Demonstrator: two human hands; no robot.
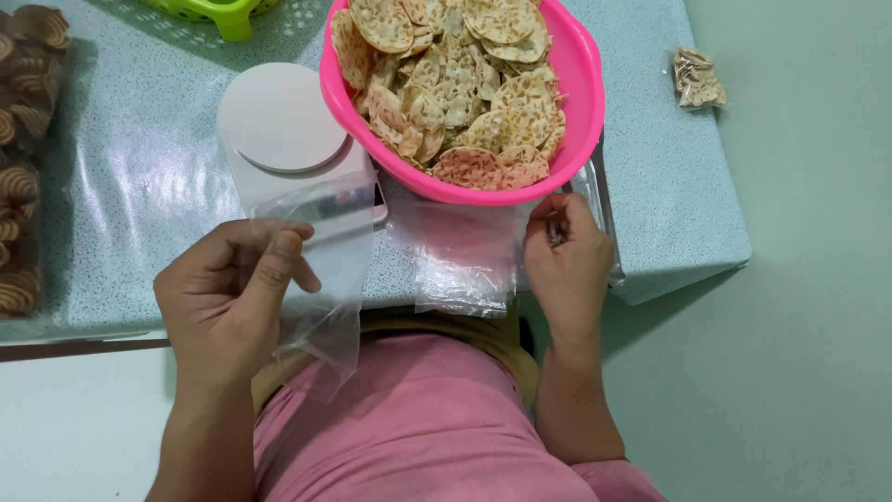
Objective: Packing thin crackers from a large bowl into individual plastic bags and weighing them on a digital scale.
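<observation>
My left hand pinches a clear plastic bag by its upper edge, and the bag hangs down over my lap. My right hand rests on the near edge of a stack of clear plastic bags lying on the table under the pink bowl; its fingers are curled at the stack's right side. Just beyond both hands stands a pink bowl heaped with round flat crackers. To the bowl's left sits a white kitchen scale with a round platform.
The table has a pale blue speckled cover. A clear container of brown swirl biscuits stands at the left edge. A green basket is at the back. One small filled packet lies at the table's right end. Pale green floor lies right.
</observation>
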